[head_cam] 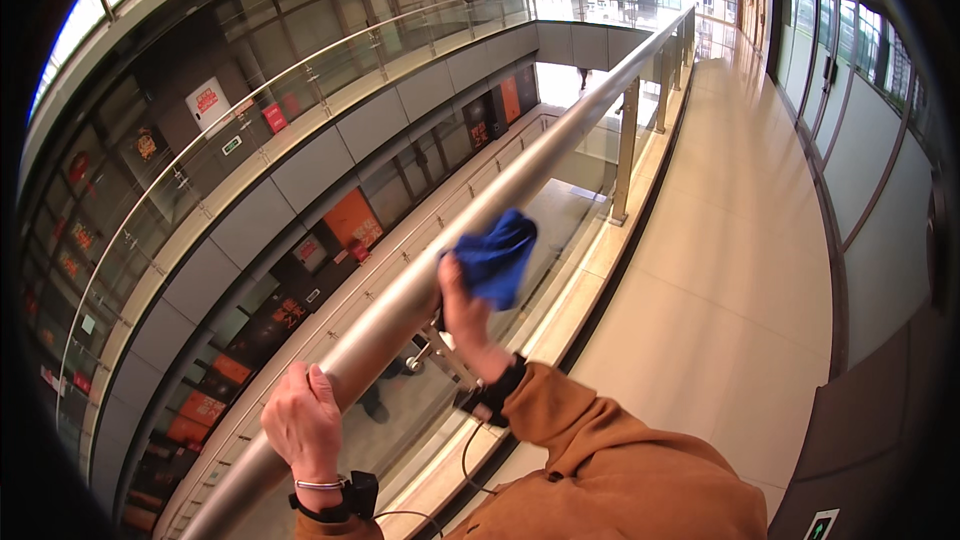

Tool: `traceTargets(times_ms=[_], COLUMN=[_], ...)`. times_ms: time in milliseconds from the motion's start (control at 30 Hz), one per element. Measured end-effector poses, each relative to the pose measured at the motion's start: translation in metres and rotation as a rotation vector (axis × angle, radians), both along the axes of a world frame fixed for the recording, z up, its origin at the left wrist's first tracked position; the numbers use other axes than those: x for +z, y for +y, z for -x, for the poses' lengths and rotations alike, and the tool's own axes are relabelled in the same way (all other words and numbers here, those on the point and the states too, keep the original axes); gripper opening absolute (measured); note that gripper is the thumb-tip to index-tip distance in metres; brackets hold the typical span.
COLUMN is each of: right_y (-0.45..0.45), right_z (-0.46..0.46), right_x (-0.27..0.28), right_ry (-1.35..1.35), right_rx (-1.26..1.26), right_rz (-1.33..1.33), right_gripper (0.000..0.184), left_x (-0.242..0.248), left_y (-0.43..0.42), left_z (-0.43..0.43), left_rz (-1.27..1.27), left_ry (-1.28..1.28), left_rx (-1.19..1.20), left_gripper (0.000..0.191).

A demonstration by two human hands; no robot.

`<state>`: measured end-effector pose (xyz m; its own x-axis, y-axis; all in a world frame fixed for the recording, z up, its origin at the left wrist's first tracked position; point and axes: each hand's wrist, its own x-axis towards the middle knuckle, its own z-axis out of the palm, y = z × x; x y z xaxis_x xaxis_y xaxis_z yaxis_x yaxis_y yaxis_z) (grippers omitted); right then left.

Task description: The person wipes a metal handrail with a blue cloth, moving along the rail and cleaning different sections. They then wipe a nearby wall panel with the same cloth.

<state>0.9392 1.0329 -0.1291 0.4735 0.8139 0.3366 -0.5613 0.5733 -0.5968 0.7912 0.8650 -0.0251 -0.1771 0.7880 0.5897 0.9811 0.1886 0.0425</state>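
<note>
A thick brushed-metal handrail [480, 202] runs diagonally from the lower left to the upper right. My left hand [302, 414] grips it at the lower left, with the fingers over the tube. Further up, my right hand [469, 315] holds a blue cloth [496, 259] against the right side of the rail; hand and cloth are slightly blurred, and part of the fingers is hidden. Both wrists wear black straps with devices, and a thin cable [466, 457] hangs near the right one. Beneath the rail, between my hands, a metal bracket [442, 352] joins the post.
Glass panels and a metal post [625, 154] stand under the rail on a pale stone curb [577, 289]. Beyond it is a deep atrium with lower walkways and a curved opposite balustrade [322, 90]. A tiled corridor floor [720, 255] and frosted glass doors [821, 67] lie right.
</note>
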Motion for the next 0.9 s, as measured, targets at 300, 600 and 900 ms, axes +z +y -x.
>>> traceTargets(times_ms=[300, 600, 900], right_y=[0.089, 0.030, 0.101], right_z=[-0.082, -0.039, -0.106], right_x=[0.020, 0.000, 0.020], right_ry=[0.320, 0.031, -0.465], right_rx=[0.138, 0.191, -0.445], right_rz=[0.277, 0.272, 0.173], right_gripper=[0.068, 0.067, 0.051], left_x=[0.003, 0.004, 0.002], left_y=[-0.001, -0.003, -0.002], left_z=[-0.003, -0.002, -0.003], left_rz=[-0.030, -0.022, -0.031], left_ry=[0.021, 0.027, 0.032], left_rx=[-0.020, -0.018, -0.006], left_gripper=[0.033, 0.028, 0.033])
